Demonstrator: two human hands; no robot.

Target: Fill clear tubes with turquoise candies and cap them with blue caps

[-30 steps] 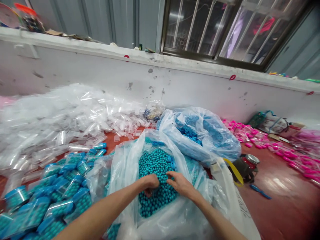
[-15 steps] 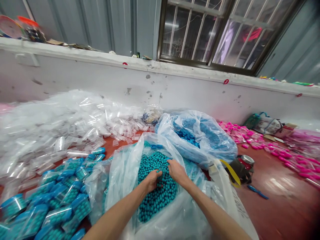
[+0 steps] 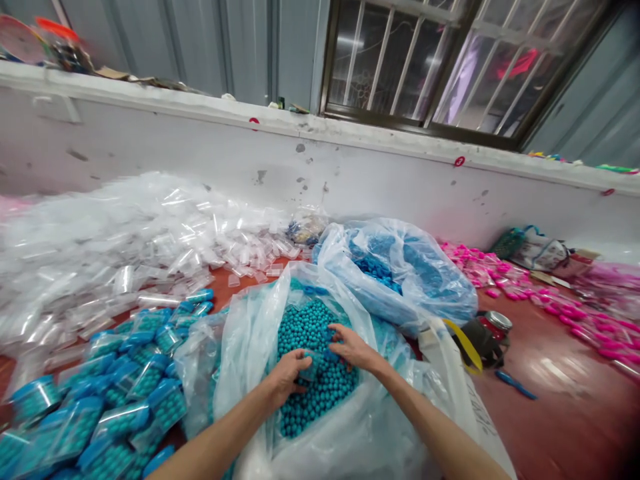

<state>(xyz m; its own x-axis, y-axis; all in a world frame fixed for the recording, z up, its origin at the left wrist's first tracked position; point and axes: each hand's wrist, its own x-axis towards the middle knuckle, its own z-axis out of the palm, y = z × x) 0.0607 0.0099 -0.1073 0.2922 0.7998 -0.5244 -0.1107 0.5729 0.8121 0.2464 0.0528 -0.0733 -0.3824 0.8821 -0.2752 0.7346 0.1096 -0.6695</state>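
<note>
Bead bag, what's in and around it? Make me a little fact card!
Left hand: holds a small see-through jar
Right hand: fingers at a small blue piece, maybe a lid
Beads: teal, inside a whitish plastic bag
Left of bag: bead-filled jars with blue tops
Behind bag: bluish bag with blue pieces
Floor: red

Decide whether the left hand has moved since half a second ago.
Yes: the left hand has shifted slightly left, judged against the fixed red 3 marker.
</note>
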